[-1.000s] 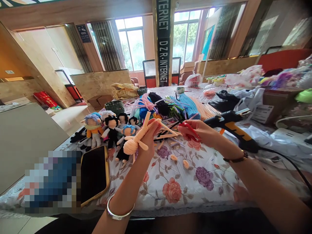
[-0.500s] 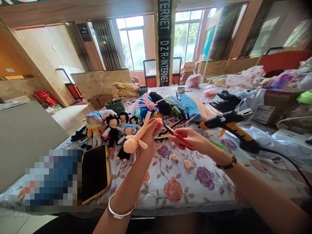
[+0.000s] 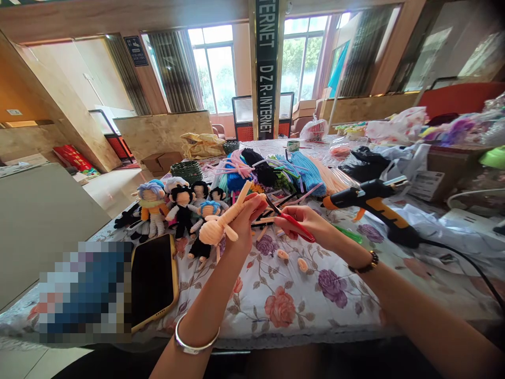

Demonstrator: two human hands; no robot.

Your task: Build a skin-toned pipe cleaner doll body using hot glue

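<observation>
My left hand (image 3: pixel 246 221) is closed on a peach doll body (image 3: pixel 213 230) made of fuzzy stems, its round head hanging toward the lower left and one limb pointing up. My right hand (image 3: pixel 302 223) grips red-handled scissors (image 3: pixel 296 226), whose dark blades reach the fingertips of my left hand at the doll's far end. Whether the blades touch the doll is hard to tell. Two small peach coils (image 3: pixel 302 264) lie on the flowered tablecloth (image 3: pixel 252 300) below my hands.
Finished dolls (image 3: pixel 183 205) stand at the left, behind a yellow-cased phone (image 3: pixel 153 281). Bundles of coloured stems (image 3: pixel 260 171) are piled behind my hands. A black and orange glue gun (image 3: pixel 379 208) with a cable stands at the right, near plastic bags.
The doll and my left fingertips have shifted slightly to the right. The scissors' blades have moved a little, staying near those fingertips.
</observation>
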